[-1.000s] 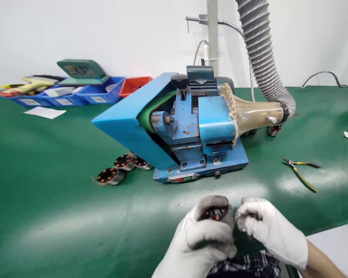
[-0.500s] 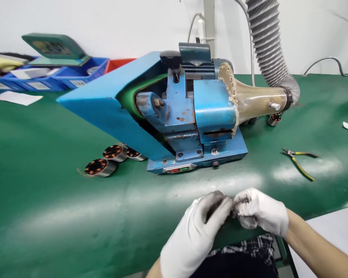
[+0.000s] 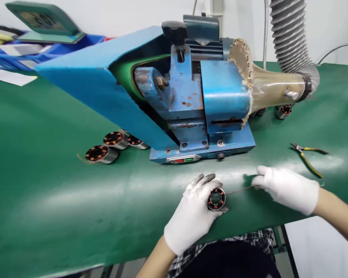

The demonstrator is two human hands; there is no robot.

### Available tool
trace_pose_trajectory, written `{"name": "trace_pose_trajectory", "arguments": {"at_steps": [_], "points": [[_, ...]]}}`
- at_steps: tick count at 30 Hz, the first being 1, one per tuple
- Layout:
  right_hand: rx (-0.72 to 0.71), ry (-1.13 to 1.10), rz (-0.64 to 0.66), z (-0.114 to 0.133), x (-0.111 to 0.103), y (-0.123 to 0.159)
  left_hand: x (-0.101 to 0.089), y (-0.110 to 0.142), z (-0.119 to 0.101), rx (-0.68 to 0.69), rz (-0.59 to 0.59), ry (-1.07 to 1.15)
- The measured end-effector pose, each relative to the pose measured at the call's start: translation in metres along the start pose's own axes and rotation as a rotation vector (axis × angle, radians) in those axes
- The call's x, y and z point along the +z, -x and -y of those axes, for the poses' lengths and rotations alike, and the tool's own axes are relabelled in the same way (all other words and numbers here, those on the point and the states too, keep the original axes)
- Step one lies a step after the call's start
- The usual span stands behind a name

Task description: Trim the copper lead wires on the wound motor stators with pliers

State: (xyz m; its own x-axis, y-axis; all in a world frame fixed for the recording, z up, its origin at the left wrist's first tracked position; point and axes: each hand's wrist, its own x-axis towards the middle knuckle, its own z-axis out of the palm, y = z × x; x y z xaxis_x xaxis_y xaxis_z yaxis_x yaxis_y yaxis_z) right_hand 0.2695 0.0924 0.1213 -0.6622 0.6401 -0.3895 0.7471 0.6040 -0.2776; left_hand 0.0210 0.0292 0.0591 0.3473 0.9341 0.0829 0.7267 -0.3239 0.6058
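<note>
In a white glove with darkened fingertips, my left hand (image 3: 195, 208) grips a motor stator (image 3: 216, 199), a metal ring with copper windings around a round hole. Its wound face is turned up toward me. A thin wire (image 3: 238, 190) runs from the stator's right side to my right hand (image 3: 287, 188). That hand, gloved too, pinches the wire's far end between its fingertips. Yellow-handled cutting pliers (image 3: 307, 157) lie on the green tabletop (image 3: 98, 220) beyond my right hand.
A blue belt sanding machine (image 3: 188, 100) stands just ahead, with a ribbed hose (image 3: 292, 38) at its right. Several wound stators (image 3: 103, 154) sit left of its base, and another stator (image 3: 284, 112) is behind at right. Blue bins (image 3: 5, 58) line the back left.
My hands were close together and have moved apart. The right hand has gone right, drawing the wire out straight. The stator in my left hand has come into view.
</note>
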Motion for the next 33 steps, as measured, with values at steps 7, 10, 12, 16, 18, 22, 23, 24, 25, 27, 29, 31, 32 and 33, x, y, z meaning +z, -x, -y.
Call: {"name": "trace_pose_trajectory", "arguments": {"at_steps": [7, 10, 12, 16, 18, 22, 23, 24, 25, 27, 29, 31, 32, 33], "points": [[0.645, 0.273, -0.507, -0.132, 0.038, 0.073, -0.007, 0.001, -0.021, 0.016, -0.107, -0.034], [0.795, 0.376, -0.451, -0.144, 0.054, 0.074, -0.011, -0.006, -0.034, -0.041, -0.008, -0.087], [0.897, 0.338, -0.451, -0.137, 0.059, 0.068, -0.011, -0.011, -0.039, -0.077, 0.102, -0.105], [1.147, -0.014, -0.617, -0.110, 0.058, 0.054, -0.005, -0.015, -0.043, -0.112, 0.176, -0.151], [1.182, -0.080, -0.674, -0.088, 0.060, 0.051, -0.001, -0.015, -0.044, -0.126, 0.155, -0.165], [0.913, -0.491, -0.654, -0.023, 0.072, 0.054, 0.006, -0.014, -0.048, -0.107, 0.131, -0.138], [0.805, -0.723, -0.593, -0.006, 0.076, 0.057, 0.007, -0.014, -0.049, -0.099, 0.128, -0.127], [0.747, -0.918, -0.519, 0.010, 0.080, 0.059, 0.007, -0.014, -0.050, -0.091, 0.122, -0.117], [0.718, -1.084, -0.430, 0.024, 0.083, 0.062, 0.007, -0.014, -0.050, -0.087, 0.117, -0.111], [0.747, -1.268, -0.233, 0.043, 0.086, 0.066, 0.008, -0.013, -0.051, -0.081, 0.111, -0.107], [0.753, -1.360, -0.071, 0.053, 0.085, 0.068, 0.008, -0.011, -0.050, -0.073, 0.108, -0.113], [0.721, -1.398, 0.008, 0.056, 0.080, 0.068, 0.010, -0.010, -0.049, -0.061, 0.111, -0.119], [0.714, -1.391, 0.022, 0.057, 0.078, 0.067, 0.010, -0.010, -0.049, -0.057, 0.113, -0.121], [0.711, -1.367, 0.030, 0.057, 0.075, 0.066, 0.011, -0.010, -0.048, -0.056, 0.114, -0.121]]}}
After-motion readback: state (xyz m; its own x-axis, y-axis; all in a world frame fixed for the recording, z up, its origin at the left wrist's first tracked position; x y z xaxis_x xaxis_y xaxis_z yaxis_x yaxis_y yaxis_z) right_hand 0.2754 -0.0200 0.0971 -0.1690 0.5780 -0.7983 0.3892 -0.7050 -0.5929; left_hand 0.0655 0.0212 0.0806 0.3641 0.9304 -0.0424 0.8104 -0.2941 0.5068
